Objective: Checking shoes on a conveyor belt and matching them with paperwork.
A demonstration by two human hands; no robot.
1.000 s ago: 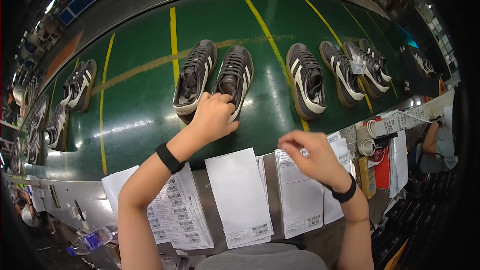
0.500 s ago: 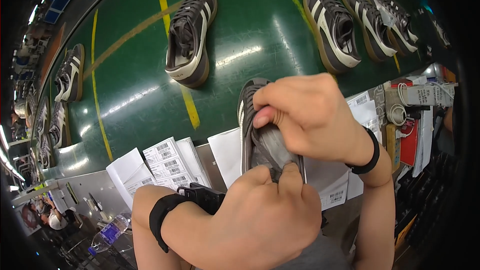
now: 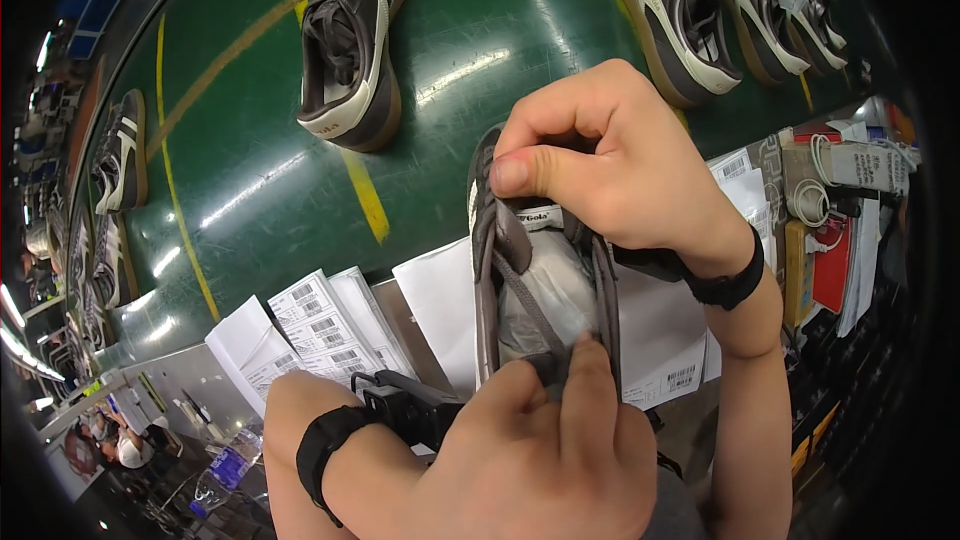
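Observation:
A dark grey sneaker [image 3: 482, 270] with white stripes lies in front of me over white paper sheets, its opening facing up. Pale crumpled paper stuffing [image 3: 550, 280] fills the inside, and a loose dark shoelace [image 3: 530, 302] crosses over it. At the sneaker's far part, the thumb and index of my right hand [image 3: 610, 155] pinch the edge of the laced upper; exactly what lies between the fingertips is hidden. My left hand [image 3: 550, 450] grips the near end, its fingers reaching into the opening against the stuffing and the lace. That end is covered by the hand.
On the green table [image 3: 240, 140] stand a matching sneaker [image 3: 355, 50], several more at right [image 3: 680, 20] and some at left [image 3: 120, 155]. Label sheets [image 3: 315, 325] lie along the near edge. Cables and a red folder [image 3: 832, 262] are at right, a plastic bottle [image 3: 225, 470] at lower left.
My right hand has moved up and away from the opening, showing more stuffing and a tongue label. The view has shifted, so the table's sneakers sit higher. My left hand stays at the near end.

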